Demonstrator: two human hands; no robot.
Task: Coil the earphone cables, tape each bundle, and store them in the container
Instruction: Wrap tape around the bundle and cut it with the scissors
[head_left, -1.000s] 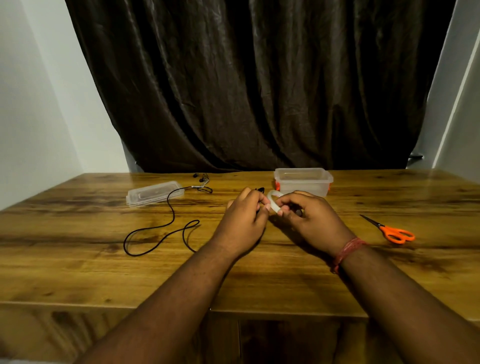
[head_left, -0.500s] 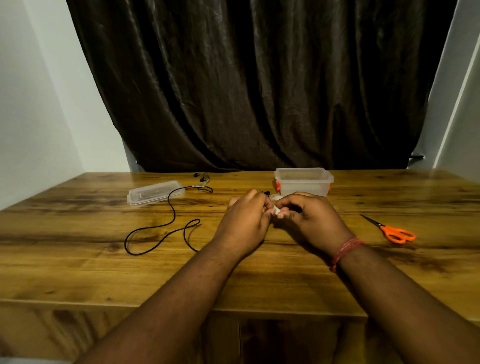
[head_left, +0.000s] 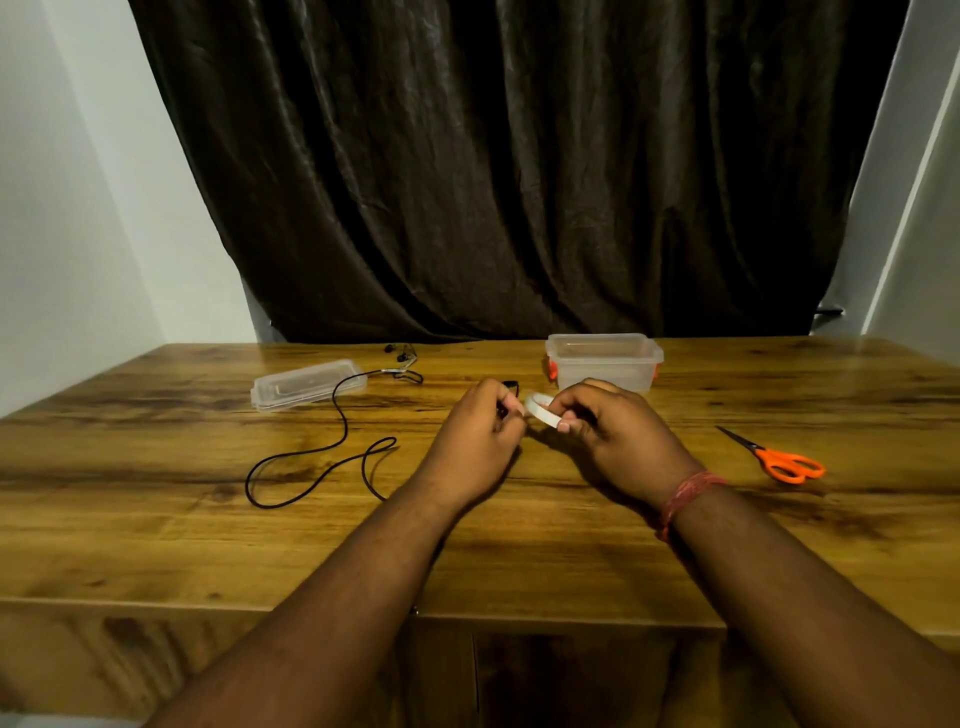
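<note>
My left hand has its fingers curled round a small black earphone bundle, of which only a bit shows above the fingers. Right beside it, my right hand grips a white roll of tape, its edge touching my left fingertips. A second black earphone cable lies uncoiled in loose loops on the table to the left, its earbuds near the back. The clear plastic container with orange clips stands open just behind my hands.
The container's clear lid lies at the back left, with the loose cable running past its right end. Orange-handled scissors lie to the right of my right hand. A dark curtain hangs behind the wooden table.
The tape roll, hidden between my fingers half a second ago, shows again between the hands. My right hand has shifted slightly right. The loose cable, lid, container and scissors have not moved.
</note>
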